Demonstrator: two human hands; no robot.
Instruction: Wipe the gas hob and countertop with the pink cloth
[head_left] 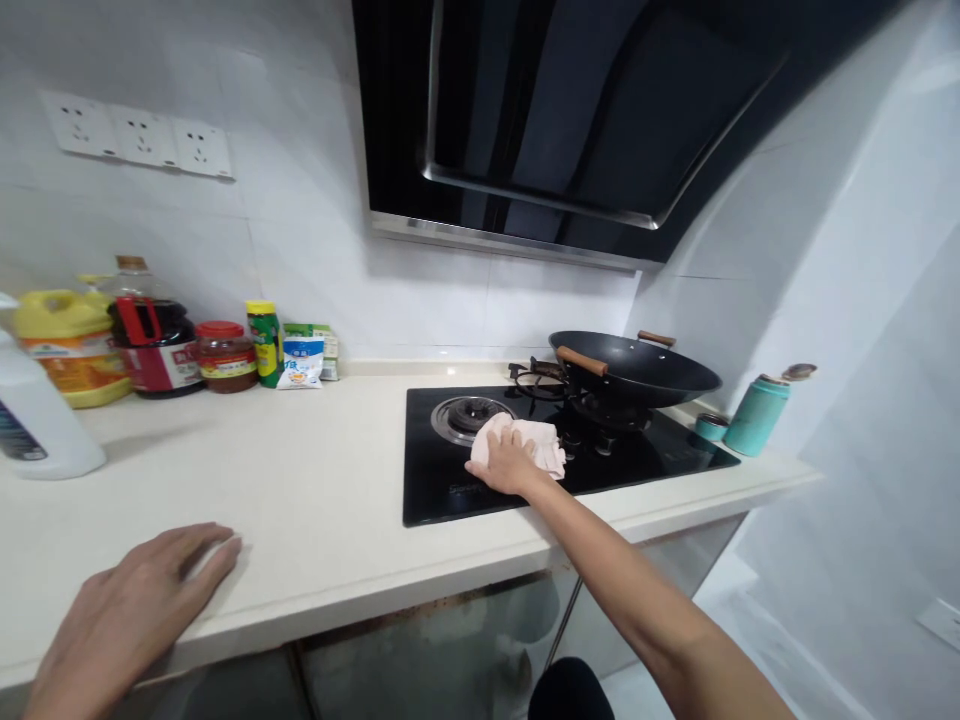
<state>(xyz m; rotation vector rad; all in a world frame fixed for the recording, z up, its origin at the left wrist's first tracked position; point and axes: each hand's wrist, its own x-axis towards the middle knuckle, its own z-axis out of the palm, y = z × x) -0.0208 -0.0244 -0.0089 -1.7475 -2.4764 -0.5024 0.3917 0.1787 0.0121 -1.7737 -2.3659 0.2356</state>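
Observation:
My right hand (pixel 504 458) presses a pale pink cloth (pixel 541 446) onto the black glass gas stove (pixel 435 490). The cloth lies against the near right edge of the left burner (pixel 463 418), whose pan support is off. On the light countertop (pixel 322 480), near its front edge, my left hand (pixel 154 585) rests with its fingers stretched out and nothing in it. A black wok (pixel 637 365) with wooden handles sits over the right burner, behind and right of the cloth. The loose pan support (pixel 541 376) lies at the back of the stove, left of the wok.
A white spray bottle (pixel 45 420), a yellow oil jug (pixel 71 340), a dark sauce bottle (pixel 154 345), a red-lidded jar (pixel 225 360) and seasoning packs (pixel 302 362) line the left. A teal canister (pixel 757 415) stands right. The range hood (pixel 525 120) overhangs the stove.

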